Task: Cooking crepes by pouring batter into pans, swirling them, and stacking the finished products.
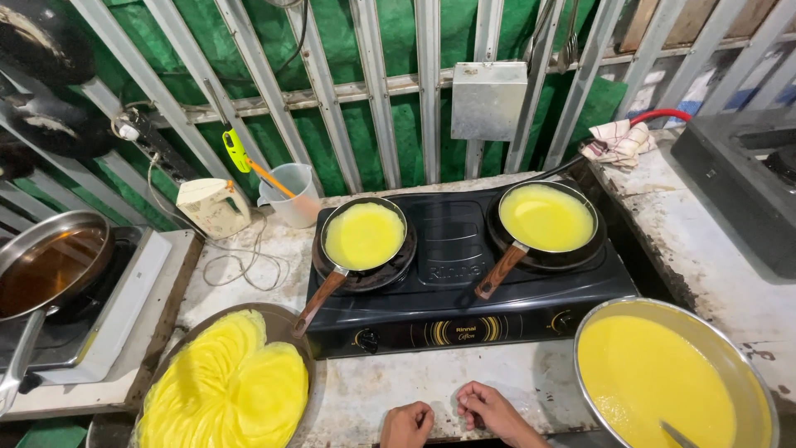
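Note:
My left hand point(406, 424) and my right hand point(491, 408) rest side by side on the counter's front edge, fingers curled, holding nothing. Beyond them stands a black two-burner gas stove point(452, 274). On its left burner sits a small pan point(365, 236) with a thin yellow crepe; on the right burner a second pan point(547, 218) holds another. Both pans have wooden handles pointing toward me. A round tray point(286, 323) at the lower left carries a pile of folded yellow crepes point(225, 390). A large metal bowl point(750, 373) of yellow batter stands at the lower right.
A steel pan with brown liquid point(50, 265) sits on another stove at the left. A white plastic jug point(292, 195) with an orange-handled tool, a cream kettle point(214, 207) and a cord lie behind. A cloth point(618, 143) and a dark appliance point(738, 182) occupy the right counter. Metal bars back everything.

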